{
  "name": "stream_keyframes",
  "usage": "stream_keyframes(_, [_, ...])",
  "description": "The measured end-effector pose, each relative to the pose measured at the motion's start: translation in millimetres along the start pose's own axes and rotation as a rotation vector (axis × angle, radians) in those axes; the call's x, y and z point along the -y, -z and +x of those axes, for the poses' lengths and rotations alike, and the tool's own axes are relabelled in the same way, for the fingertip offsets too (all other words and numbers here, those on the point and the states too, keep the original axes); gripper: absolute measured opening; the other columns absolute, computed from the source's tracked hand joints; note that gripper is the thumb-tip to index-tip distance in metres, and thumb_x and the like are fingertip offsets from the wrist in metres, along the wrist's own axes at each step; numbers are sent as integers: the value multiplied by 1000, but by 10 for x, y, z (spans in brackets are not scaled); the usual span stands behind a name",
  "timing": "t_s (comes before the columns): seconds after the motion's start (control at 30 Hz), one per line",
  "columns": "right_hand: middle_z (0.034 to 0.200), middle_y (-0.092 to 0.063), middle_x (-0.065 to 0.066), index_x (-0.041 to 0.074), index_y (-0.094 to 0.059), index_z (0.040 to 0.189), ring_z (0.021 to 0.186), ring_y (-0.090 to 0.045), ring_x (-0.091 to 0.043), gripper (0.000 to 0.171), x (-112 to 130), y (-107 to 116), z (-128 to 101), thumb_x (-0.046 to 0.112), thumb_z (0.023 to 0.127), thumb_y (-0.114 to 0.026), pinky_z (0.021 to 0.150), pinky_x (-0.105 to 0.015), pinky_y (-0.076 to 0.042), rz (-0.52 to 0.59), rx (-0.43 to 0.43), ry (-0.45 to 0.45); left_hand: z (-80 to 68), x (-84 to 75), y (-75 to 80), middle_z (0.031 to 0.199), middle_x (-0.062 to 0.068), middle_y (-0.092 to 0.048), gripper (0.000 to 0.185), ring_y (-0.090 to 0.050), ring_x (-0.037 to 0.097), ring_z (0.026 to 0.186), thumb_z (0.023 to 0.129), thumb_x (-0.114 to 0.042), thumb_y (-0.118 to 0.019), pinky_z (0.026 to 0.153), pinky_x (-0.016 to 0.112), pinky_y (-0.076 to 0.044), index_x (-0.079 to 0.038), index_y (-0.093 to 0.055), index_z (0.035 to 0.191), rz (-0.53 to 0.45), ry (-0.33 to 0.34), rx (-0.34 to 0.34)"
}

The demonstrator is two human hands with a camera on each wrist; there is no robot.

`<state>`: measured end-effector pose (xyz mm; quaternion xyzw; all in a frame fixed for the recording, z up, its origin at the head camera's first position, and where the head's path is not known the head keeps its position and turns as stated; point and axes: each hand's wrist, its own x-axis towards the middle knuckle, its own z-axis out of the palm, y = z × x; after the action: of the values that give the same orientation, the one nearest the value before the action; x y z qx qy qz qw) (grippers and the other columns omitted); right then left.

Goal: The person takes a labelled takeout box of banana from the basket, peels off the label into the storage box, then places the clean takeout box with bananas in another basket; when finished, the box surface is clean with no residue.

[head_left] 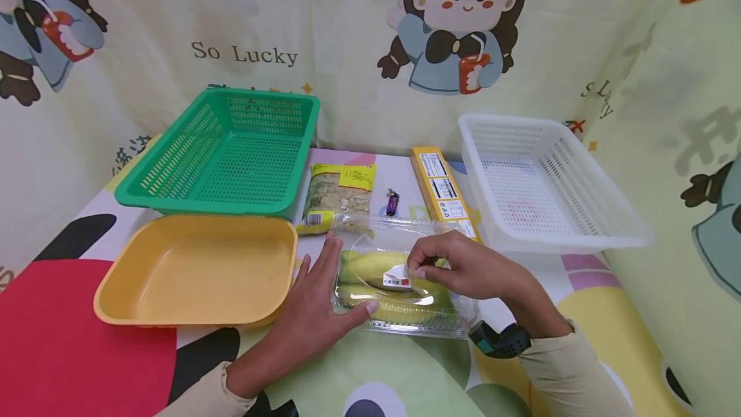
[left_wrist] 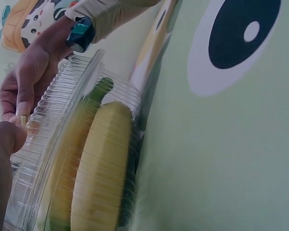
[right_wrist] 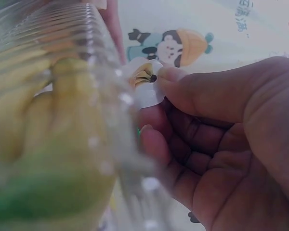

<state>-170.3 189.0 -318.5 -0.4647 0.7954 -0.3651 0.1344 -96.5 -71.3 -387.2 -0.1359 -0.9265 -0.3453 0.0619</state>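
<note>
Sleeves, right grip on label

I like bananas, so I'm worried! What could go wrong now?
The sticker, pinched by the right hand, might tear. Tugging could slide the clear box if the left hand at its edge slips. Pressing too hard might bend the box onto the bananas inside.

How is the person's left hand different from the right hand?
The left hand has its fingers spread, but the right hand has its fingers curled. The left hand rests against the left side of the clear box, while the right hand pinches the white label above the bananas. Both hands come out of beige sleeves.
</note>
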Motion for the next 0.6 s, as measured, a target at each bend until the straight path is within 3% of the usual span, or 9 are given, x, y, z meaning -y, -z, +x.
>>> stream_keyframes(0.4, [91,-66,2,10,-66,92,77,-57,-11,11,0,-1,-7,0,94,-62,67,-28,-51,28,1,54,-1,9,18,161,4,-12,109,-16,23,145,79,-64,-68,116,48,-6,-7,-17,156,-1,-2,9])
stream_keyframes(0.6, [91,-67,2,10,-67,93,78,-58,-12,10,-16,6,-30,2,95,-62,69,-29,-52,67,8,36,0,22,20,161,4,-11,110,-16,23,145,78,-64,-68,117,47,-5,-7,-16,156,-18,-6,21])
